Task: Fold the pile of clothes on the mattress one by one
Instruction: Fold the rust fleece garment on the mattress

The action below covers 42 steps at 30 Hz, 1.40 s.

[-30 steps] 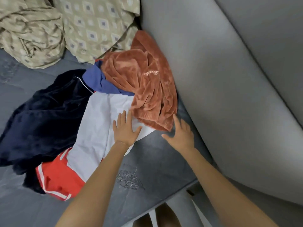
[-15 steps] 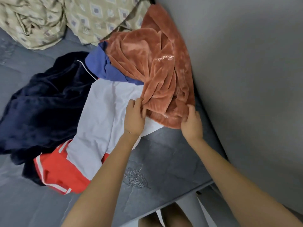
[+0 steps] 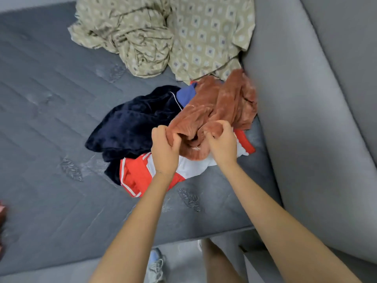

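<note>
Both hands are closed on the rust-brown velour garment (image 3: pixel 224 103). The left hand (image 3: pixel 164 152) has its fingers curled round a bunched edge of the cloth, and the right hand (image 3: pixel 221 148), just beside it, pinches a fold of the same edge between thumb and curled fingers. The rest of the garment lies heaped beyond the two hands, on top of the pile and against the grey padded side panel (image 3: pixel 306 129) that rises to the right of the right hand.

Beneath both hands lies a white and red garment (image 3: pixel 134 174); its white part shows between the wrists and a red corner shows just right of the right hand. A navy velvet garment (image 3: pixel 138 123) lies crumpled to the left of the left hand, touching the red cloth. A small piece of blue fabric (image 3: pixel 184 94) shows beyond the left hand, between the navy and the rust cloth. The whole pile sits on the grey quilted mattress (image 3: pixel 51 99). Well beyond the hands lies a rumpled beige patterned sheet (image 3: pixel 183 33).
</note>
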Each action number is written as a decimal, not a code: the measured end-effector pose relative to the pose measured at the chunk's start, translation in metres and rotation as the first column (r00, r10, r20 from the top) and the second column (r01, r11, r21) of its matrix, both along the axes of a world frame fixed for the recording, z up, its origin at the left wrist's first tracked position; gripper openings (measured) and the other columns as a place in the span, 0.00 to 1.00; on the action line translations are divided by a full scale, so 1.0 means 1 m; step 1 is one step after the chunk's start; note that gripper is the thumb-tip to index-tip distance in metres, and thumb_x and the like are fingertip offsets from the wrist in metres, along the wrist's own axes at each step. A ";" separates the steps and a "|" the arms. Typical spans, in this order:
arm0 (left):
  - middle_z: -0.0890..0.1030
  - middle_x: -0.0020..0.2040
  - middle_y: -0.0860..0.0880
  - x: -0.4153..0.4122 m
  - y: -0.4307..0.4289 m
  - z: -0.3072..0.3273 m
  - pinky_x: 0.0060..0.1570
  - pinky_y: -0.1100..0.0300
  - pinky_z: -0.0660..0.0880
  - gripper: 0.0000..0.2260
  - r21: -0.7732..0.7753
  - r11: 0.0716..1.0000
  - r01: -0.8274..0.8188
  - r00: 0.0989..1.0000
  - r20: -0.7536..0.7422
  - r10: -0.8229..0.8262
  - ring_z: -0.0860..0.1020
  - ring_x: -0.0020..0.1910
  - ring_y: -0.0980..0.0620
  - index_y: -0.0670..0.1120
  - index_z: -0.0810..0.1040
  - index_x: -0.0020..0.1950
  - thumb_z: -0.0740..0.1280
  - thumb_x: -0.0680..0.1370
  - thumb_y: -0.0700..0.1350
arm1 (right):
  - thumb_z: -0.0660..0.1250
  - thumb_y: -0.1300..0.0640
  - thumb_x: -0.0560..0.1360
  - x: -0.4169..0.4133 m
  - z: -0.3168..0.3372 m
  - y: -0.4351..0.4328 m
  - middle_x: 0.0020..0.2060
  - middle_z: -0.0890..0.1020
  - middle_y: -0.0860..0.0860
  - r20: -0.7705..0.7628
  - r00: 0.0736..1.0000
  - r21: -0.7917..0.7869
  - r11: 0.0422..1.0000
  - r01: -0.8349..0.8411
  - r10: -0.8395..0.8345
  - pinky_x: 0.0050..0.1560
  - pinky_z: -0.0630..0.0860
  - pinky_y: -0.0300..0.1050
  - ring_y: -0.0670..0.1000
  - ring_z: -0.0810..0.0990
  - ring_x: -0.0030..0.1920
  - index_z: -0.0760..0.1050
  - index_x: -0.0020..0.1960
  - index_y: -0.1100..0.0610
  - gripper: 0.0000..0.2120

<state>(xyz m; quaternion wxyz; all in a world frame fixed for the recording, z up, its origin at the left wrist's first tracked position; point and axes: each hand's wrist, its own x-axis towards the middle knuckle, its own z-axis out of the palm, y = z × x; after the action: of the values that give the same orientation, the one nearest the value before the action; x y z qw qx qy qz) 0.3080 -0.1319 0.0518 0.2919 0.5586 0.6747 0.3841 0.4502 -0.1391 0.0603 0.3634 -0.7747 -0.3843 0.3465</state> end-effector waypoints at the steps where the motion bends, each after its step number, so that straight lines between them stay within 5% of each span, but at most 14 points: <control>1: 0.66 0.42 0.47 -0.018 -0.002 0.013 0.33 0.67 0.63 0.08 -0.005 1.000 -0.017 1.000 -0.005 0.017 0.66 0.34 0.60 0.44 0.65 0.41 0.63 0.77 0.38 | 0.70 0.54 0.74 -0.014 0.011 -0.003 0.48 0.78 0.46 -0.022 1.000 0.018 1.000 -0.018 0.019 0.46 0.69 0.36 0.47 0.77 0.50 0.72 0.60 0.56 0.16; 7: 0.66 0.40 0.44 -0.148 -0.020 0.076 0.37 0.73 0.63 0.09 0.119 0.979 -0.166 0.986 0.004 0.167 0.66 0.36 0.64 0.42 0.64 0.39 0.63 0.76 0.35 | 0.72 0.48 0.73 -0.125 0.067 -0.019 0.48 0.79 0.45 -0.040 0.982 0.132 0.975 -0.177 0.184 0.49 0.72 0.39 0.46 0.78 0.51 0.74 0.60 0.55 0.20; 15: 0.69 0.39 0.42 -0.368 -0.088 0.109 0.40 0.64 0.58 0.07 0.221 0.942 -0.252 0.966 -0.003 0.259 0.61 0.37 0.56 0.42 0.69 0.40 0.66 0.74 0.34 | 0.73 0.45 0.71 -0.329 0.121 -0.065 0.38 0.81 0.45 -0.040 0.975 0.266 0.943 -0.201 0.219 0.45 0.71 0.38 0.45 0.78 0.42 0.78 0.44 0.55 0.13; 22: 0.70 0.38 0.43 -0.531 -0.145 0.121 0.41 0.62 0.58 0.09 0.222 0.921 -0.321 0.933 -0.090 0.347 0.63 0.39 0.54 0.43 0.69 0.40 0.68 0.73 0.34 | 0.73 0.50 0.72 -0.479 0.142 -0.111 0.42 0.81 0.45 -0.158 0.943 0.230 0.939 -0.254 0.294 0.41 0.67 0.23 0.41 0.77 0.42 0.79 0.49 0.57 0.12; 29: 0.71 0.38 0.43 -0.609 -0.151 0.130 0.41 0.63 0.58 0.07 0.211 0.870 -0.446 0.880 -0.074 0.469 0.64 0.39 0.54 0.42 0.70 0.39 0.68 0.73 0.36 | 0.72 0.50 0.73 -0.555 0.145 -0.111 0.43 0.79 0.43 -0.195 0.894 0.161 0.913 -0.376 0.403 0.40 0.67 0.23 0.37 0.75 0.41 0.78 0.51 0.56 0.12; 35: 0.70 0.33 0.54 -0.640 -0.121 0.136 0.43 0.55 0.67 0.06 0.163 0.755 -0.635 0.772 0.122 0.623 0.70 0.40 0.48 0.42 0.71 0.39 0.67 0.70 0.42 | 0.72 0.50 0.73 -0.582 0.154 -0.074 0.42 0.81 0.41 -0.231 0.867 0.184 0.895 -0.406 0.441 0.42 0.69 0.26 0.37 0.78 0.43 0.79 0.49 0.52 0.08; 38: 0.74 0.39 0.46 -0.665 -0.107 0.144 0.45 0.56 0.67 0.05 0.163 0.718 -0.677 0.736 0.135 0.663 0.72 0.43 0.47 0.43 0.73 0.41 0.69 0.71 0.39 | 0.73 0.51 0.72 -0.600 0.160 -0.048 0.44 0.83 0.43 -0.230 0.853 0.244 0.876 -0.416 0.469 0.47 0.72 0.31 0.42 0.80 0.47 0.80 0.47 0.50 0.05; 42: 0.76 0.43 0.44 -0.701 -0.088 0.148 0.48 0.59 0.67 0.05 0.160 0.744 -0.648 0.760 0.071 0.646 0.74 0.48 0.44 0.41 0.77 0.45 0.71 0.71 0.38 | 0.75 0.53 0.71 -0.632 0.163 -0.026 0.47 0.82 0.48 -0.332 0.815 0.233 0.878 -0.417 0.475 0.51 0.75 0.38 0.45 0.80 0.48 0.78 0.53 0.57 0.14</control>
<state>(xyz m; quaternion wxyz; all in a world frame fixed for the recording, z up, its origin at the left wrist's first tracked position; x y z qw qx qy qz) -0.3928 -0.2198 0.1994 0.0943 0.3112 0.7885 0.5220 -0.1822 -0.1650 0.2236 0.3960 -0.5511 -0.5027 0.5355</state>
